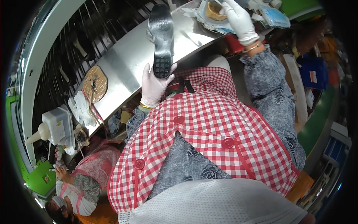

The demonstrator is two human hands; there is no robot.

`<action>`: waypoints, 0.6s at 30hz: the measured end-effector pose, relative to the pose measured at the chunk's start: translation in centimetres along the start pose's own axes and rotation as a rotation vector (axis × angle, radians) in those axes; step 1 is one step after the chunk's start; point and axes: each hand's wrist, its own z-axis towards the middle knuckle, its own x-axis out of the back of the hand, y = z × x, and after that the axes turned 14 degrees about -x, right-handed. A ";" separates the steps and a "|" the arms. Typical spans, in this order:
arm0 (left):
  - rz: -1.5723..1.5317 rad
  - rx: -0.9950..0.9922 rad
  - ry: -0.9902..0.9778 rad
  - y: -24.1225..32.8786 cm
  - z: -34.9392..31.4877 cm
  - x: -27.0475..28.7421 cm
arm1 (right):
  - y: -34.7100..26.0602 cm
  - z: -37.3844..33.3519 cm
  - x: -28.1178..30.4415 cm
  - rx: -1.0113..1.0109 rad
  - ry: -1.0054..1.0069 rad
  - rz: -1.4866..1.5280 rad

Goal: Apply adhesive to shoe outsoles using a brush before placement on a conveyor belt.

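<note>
My left hand (153, 87), in a white glove, grips a black shoe sole (163, 41) by its heel end. The sole points away from me over the metal worktop, with block tread at the heel and a glossy, wet-looking front part. Up at the far right, my right hand (240, 24), also gloved, is closed at the rim of a tan cup (214, 11). A thin pale stick shows at its fingertips, cut off by the picture's upper edge. What lies inside the cup is mostly hidden.
Plastic wrapping and a blue packet (275, 16) lie right of the cup. Left on the metal worktop (123, 61) are a stained round disc (95, 84), crumpled white tissue (82, 108) and a white bottle (56, 127). Another person (87, 181) sits at lower left. A blue bin (312, 72) stands right.
</note>
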 end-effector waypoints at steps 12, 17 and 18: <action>-0.083 -0.010 -0.067 1.0 0.0 2.2 | 0.6 1.7 5.5 -0.300 0.086 -1.326; -0.030 -0.012 -0.033 1.2 -0.5 2.1 | -0.3 2.2 5.7 -0.348 0.113 -1.259; -0.033 -0.013 -0.027 1.2 -0.8 2.0 | -0.3 2.2 5.6 -0.342 0.100 -1.294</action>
